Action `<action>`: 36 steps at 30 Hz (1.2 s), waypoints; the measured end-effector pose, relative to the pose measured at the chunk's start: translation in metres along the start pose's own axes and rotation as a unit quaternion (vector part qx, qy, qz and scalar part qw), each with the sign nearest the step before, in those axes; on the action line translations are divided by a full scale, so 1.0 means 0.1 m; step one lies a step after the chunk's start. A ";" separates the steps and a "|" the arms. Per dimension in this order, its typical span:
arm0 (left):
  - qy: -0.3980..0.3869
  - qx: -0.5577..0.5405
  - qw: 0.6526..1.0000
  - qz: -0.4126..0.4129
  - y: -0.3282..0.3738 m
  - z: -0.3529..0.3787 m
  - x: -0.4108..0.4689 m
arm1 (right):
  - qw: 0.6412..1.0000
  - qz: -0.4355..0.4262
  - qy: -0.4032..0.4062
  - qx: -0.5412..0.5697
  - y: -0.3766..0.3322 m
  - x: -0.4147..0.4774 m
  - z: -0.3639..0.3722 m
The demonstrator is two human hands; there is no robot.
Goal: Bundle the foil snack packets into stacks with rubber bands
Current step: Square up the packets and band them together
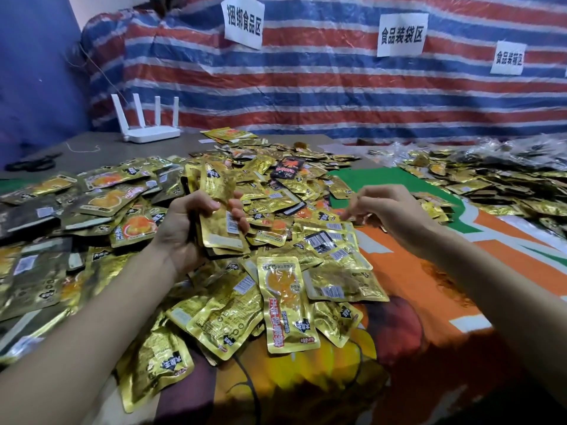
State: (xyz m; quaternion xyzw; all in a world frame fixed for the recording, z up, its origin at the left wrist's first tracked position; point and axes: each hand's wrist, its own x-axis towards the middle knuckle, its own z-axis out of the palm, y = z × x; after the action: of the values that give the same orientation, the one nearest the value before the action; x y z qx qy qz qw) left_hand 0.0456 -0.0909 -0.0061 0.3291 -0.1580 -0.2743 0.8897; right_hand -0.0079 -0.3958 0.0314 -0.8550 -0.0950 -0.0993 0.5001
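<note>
My left hand (187, 231) grips an upright stack of gold foil snack packets (219, 210), thumb across the front and fingers curled round the right edge. My right hand (389, 210) hovers over the heap to the right, its fingers loosely bent and pointing left; I cannot make out whether a rubber band is in them. A big loose pile of gold packets (276, 286) covers the table below and around both hands. One packet (287, 305) lies face up just below the stack.
A second heap of packets (491, 182) lies at the far right. A white router (150, 130) stands at the back left near black scissors (30, 163). An orange and green cloth (429, 271) covers the table. A striped tarp with paper signs hangs behind.
</note>
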 end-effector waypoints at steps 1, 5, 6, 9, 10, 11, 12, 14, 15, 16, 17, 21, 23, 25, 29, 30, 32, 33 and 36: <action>-0.010 -0.004 1.000 -0.002 0.00 0.00 0.00 | 0.995 0.002 -0.029 0.094 -0.07 0.05 0.17; -0.045 0.034 0.998 -0.016 0.01 0.02 -0.03 | 0.952 0.005 -0.108 0.287 -0.23 0.30 0.79; -0.052 0.042 0.998 -0.021 0.02 0.02 -0.03 | 0.944 0.003 -0.119 0.309 -0.26 0.36 0.93; -0.056 0.064 0.995 -0.046 0.07 0.01 -0.06 | 0.926 0.003 -0.123 0.356 -0.30 0.55 1.26; -0.053 0.068 0.995 -0.054 0.09 0.01 -0.07 | 0.918 0.007 -0.119 0.378 -0.30 0.61 1.32; -0.049 0.067 0.995 -0.056 0.11 0.00 -0.08 | 0.907 0.012 -0.119 0.403 -0.30 0.66 1.37; -0.046 0.062 0.996 -0.053 0.13 -0.01 -0.08 | 0.895 0.016 -0.126 0.428 -0.30 0.69 1.39; -0.027 0.054 0.997 -0.038 0.17 -0.02 -0.08 | 0.868 0.022 -0.156 0.471 -0.29 0.73 1.39; -0.013 0.050 0.998 -0.030 0.18 -0.02 -0.07 | 0.856 0.029 -0.171 0.488 -0.29 0.74 1.38; -0.001 0.049 0.999 -0.022 0.19 -0.02 -0.06 | 0.846 0.038 -0.180 0.501 -0.28 0.73 1.37; 0.009 0.052 0.998 -0.014 0.18 -0.02 -0.05 | 0.838 0.047 -0.185 0.510 -0.27 0.72 1.37; 0.043 0.091 0.995 -0.003 0.13 -0.02 -0.03 | 0.815 0.041 -0.223 0.533 -0.21 0.67 1.42; 0.040 0.096 0.995 -0.001 0.13 -0.03 -0.04 | 0.814 0.032 -0.229 0.533 -0.19 0.64 1.43; 0.027 0.101 0.995 -0.005 0.15 -0.04 -0.05 | 0.827 0.044 -0.231 0.511 -0.16 0.63 1.42; -0.018 0.100 0.995 -0.020 0.17 -0.01 -0.09 | 0.837 0.062 -0.246 0.484 -0.13 0.55 1.42; -0.038 0.092 0.995 -0.025 0.16 0.01 -0.09 | 0.834 0.068 -0.237 0.494 -0.13 0.55 1.44; -0.060 0.080 0.994 -0.046 0.16 0.02 -0.08 | 0.821 0.061 -0.201 0.531 -0.13 0.55 1.47; -0.056 0.076 0.993 -0.066 0.15 0.02 -0.08 | 0.812 0.054 -0.167 0.557 -0.14 0.56 1.47; -0.040 0.052 0.991 -0.120 0.11 0.00 -0.07 | 0.760 0.051 -0.045 0.647 -0.17 0.60 1.47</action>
State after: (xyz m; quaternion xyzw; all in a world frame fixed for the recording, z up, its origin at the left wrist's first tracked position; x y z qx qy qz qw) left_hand 0.0442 -0.0801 0.0007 0.3799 -0.1667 -0.3833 0.8252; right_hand 0.0563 -0.2555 -0.0086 -0.3354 -0.1155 0.0494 0.9336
